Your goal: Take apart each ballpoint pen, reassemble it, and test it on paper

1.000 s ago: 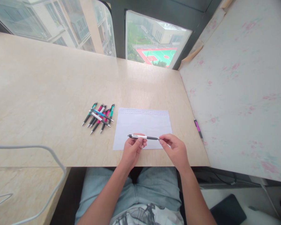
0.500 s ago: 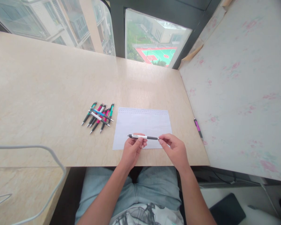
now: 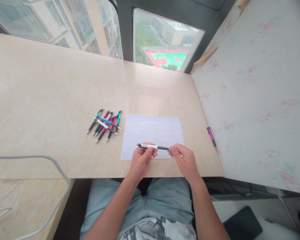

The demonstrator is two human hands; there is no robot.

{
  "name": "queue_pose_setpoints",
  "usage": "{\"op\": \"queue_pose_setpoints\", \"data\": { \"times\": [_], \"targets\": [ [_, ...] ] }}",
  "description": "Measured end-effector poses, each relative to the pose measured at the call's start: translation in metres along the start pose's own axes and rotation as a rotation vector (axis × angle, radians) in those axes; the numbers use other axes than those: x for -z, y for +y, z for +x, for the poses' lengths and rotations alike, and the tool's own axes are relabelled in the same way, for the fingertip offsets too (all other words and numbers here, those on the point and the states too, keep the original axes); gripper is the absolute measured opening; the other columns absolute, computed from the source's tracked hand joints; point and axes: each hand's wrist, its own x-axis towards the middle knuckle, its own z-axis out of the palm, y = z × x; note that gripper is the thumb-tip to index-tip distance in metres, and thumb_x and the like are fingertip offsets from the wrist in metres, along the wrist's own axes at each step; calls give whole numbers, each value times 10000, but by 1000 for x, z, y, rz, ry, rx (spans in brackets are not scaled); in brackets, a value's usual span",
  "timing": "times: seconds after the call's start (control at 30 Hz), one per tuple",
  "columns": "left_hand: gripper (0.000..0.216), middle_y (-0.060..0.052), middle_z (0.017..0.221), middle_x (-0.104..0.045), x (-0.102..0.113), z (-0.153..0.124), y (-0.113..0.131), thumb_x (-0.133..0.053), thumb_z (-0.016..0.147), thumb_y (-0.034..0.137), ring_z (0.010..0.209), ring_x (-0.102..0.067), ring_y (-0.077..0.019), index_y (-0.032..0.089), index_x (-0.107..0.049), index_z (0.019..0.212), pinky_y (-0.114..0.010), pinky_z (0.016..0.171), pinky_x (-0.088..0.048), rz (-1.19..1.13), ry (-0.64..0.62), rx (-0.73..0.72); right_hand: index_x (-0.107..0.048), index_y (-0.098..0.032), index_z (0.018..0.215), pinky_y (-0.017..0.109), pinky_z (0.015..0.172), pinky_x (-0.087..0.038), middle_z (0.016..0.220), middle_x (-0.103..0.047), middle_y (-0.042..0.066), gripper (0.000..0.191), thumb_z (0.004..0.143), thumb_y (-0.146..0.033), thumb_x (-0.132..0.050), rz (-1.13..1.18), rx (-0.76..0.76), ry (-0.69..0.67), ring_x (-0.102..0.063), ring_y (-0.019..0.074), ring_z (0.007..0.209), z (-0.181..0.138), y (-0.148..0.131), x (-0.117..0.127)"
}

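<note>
A white and black pen (image 3: pixel 161 147) lies level between my two hands, over the lower part of a white sheet of paper (image 3: pixel 152 131). My left hand (image 3: pixel 141 160) is closed round its white barrel, with the thumb on top. At the pen's tip, the fingers of my right hand (image 3: pixel 185 159) are pinched together, and they cover the very end. Rows of small marks run along the paper's top edge. Left of the sheet is a loose pile of several pens (image 3: pixel 105 126) in green, pink, blue and white, all with black grips.
A purple and black pen (image 3: pixel 211 136) rests by the table's right edge, against the flowered wall panel (image 3: pixel 252 100). A grey cable (image 3: pixel 47 157) loops over the lower left. Windows (image 3: pixel 165 40) stand behind the table (image 3: pixel 65 100).
My right hand has shifted slightly left and its fingers have curled further round the pen's tip. The left hand and the pen are almost unmoved.
</note>
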Motion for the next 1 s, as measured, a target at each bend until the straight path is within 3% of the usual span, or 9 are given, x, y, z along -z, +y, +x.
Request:
{"op": "queue_pose_setpoints", "data": {
  "times": [0.13,0.3,0.5,0.67,0.83,1.0],
  "targets": [
    [200,-37,715,-659,0,0,0,-761,763,264,637,-562,-100,133,-704,903,-220,598,-421,1,-4,-4,-629,-216,920,281,673,-499,849,-669,38,170,920,-363,-542,22,-24,16,-631,182,775,-1,-2,-1],
    [209,-39,715,-661,1,0,0,-759,769,268,640,-561,-97,128,-703,913,-214,601,-420,1,-13,-4,-597,-206,723,264,640,-462,676,-624,5,308,958,-365,-477,-3,-32,-21,-595,149,651,1,-3,-1],
    [184,-33,707,-660,0,0,0,-753,776,243,633,-563,-91,127,-703,909,-206,598,-417,-7,-4,-2,-611,-204,913,260,667,-488,809,-649,19,143,910,-336,-556,52,-29,11,-624,164,751,-2,0,-3],
    [186,-37,710,-662,1,0,-1,-750,779,244,637,-566,-94,124,-702,913,-208,594,-418,-10,-10,-9,-595,-202,744,254,635,-460,681,-614,1,265,944,-348,-502,18,-16,-12,-587,144,654,-1,0,-2],
    [196,-39,715,-663,0,0,0,-762,766,250,635,-568,-95,123,-704,904,-211,591,-421,-6,-1,-9,-604,-204,917,252,636,-473,778,-644,8,139,900,-339,-577,50,-43,7,-611,151,694,-1,3,-4],
    [193,-37,706,-657,0,0,0,-756,772,253,630,-565,-96,120,-706,903,-212,586,-421,-2,4,-11,-605,-202,776,242,631,-446,673,-616,-12,206,918,-338,-547,40,-18,-1,-584,135,644,0,-1,-3]
  ]
}}
